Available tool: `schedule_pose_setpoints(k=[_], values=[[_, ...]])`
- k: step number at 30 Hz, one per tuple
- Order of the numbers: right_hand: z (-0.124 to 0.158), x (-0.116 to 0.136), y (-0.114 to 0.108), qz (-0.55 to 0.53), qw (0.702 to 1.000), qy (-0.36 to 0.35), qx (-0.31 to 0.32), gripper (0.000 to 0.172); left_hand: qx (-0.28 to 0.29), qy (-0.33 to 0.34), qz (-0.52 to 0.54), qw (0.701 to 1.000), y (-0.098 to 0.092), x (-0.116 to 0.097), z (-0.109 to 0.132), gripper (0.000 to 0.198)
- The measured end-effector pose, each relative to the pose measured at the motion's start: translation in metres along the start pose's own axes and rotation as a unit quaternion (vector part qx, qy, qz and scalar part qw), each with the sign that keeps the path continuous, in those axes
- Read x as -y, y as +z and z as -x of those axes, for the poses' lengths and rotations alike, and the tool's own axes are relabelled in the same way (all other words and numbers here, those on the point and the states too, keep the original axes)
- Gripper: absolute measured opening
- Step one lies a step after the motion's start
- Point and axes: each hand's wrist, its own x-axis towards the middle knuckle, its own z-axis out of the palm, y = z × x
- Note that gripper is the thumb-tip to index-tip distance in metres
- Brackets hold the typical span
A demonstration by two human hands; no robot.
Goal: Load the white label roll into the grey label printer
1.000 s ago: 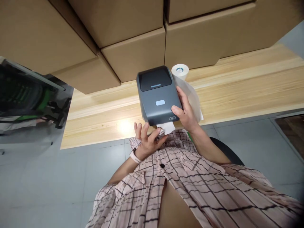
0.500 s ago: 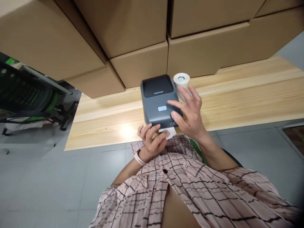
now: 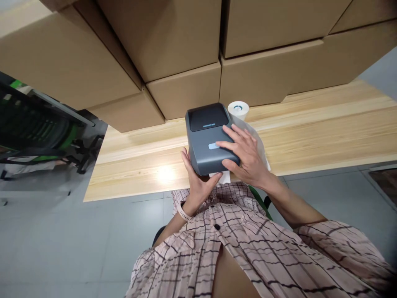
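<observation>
A dark grey label printer (image 3: 203, 155) stands at the table's front edge, its black window toward the back and a pale button (image 3: 213, 146) on top. My left hand (image 3: 200, 186) grips its front left corner, fingers along the side and thumb at the front by a white paper strip (image 3: 223, 178). My right hand (image 3: 248, 159) lies over the printer's right side with fingers spread, the index fingertip at the button. Behind that hand is a white label roll (image 3: 238, 111) standing on end, with a loose paper length (image 3: 260, 142) curving forward from it.
Stacked cardboard boxes (image 3: 186, 95) line the back of the wooden table (image 3: 139, 161). A black and green chair (image 3: 40, 128) is on the left. Grey tiled floor (image 3: 133, 236) lies below the table's front edge.
My left hand has moved from the paper strip to the printer's left corner. My right hand has come down onto the printer, index finger at the button. The loose paper now shows on the right.
</observation>
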Motion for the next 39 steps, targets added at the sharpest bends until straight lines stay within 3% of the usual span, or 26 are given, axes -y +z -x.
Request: schedule_pose_setpoints(k=[3, 6, 9, 12, 16, 19, 26, 29, 33, 34, 36, 39], values=[[0.000, 0.001, -0.011, -0.043, 0.999, -0.003, -0.028, 0.060, 0.003, -0.016, 0.015, 1.000, 0.003, 0.003, 0.000, 0.147], [-0.020, 0.002, -0.023, -0.072, 0.996, -0.020, -0.040, 0.068, 0.002, -0.014, 0.016, 1.000, 0.001, 0.003, -0.002, 0.150], [-0.052, 0.004, -0.030, -0.084, 0.994, -0.050, -0.046, 0.077, -0.001, -0.007, 0.005, 1.000, 0.000, 0.004, -0.004, 0.148], [-0.090, 0.009, -0.032, -0.104, 0.988, -0.071, -0.092, 0.078, -0.005, -0.004, 0.001, 1.000, 0.002, 0.007, -0.004, 0.149], [-0.143, 0.010, -0.033, -0.120, 0.975, -0.066, -0.174, 0.087, -0.008, -0.015, 0.009, 1.000, 0.004, 0.010, -0.003, 0.151], [-0.182, 0.005, -0.032, -0.131, 0.964, -0.051, -0.225, 0.080, -0.007, -0.015, 0.012, 1.000, 0.004, 0.012, -0.002, 0.149], [-0.250, -0.019, -0.022, -0.090, 0.959, -0.001, -0.268, 0.098, -0.004, -0.013, 0.005, 1.000, 0.003, 0.014, 0.000, 0.150], [-0.250, -0.024, -0.022, -0.051, 0.969, -0.019, -0.243, 0.091, -0.005, -0.010, 0.008, 1.000, 0.004, 0.013, -0.002, 0.150], [-0.197, -0.020, -0.020, 0.038, 0.972, -0.131, -0.193, 0.061, -0.019, -0.018, 0.008, 1.000, 0.007, 0.012, 0.001, 0.147], [-0.179, -0.020, -0.017, 0.042, 0.978, -0.144, -0.146, 0.051, -0.022, -0.023, 0.007, 0.999, 0.007, 0.011, 0.003, 0.147], [-0.144, -0.021, -0.009, 0.042, 0.991, -0.126, 0.018, 0.042, -0.017, -0.027, 0.005, 0.999, 0.004, 0.009, 0.007, 0.145], [-0.110, -0.030, 0.002, 0.047, 0.964, -0.103, 0.239, 0.041, -0.017, 0.011, 0.014, 1.000, -0.008, 0.004, -0.001, 0.122]])
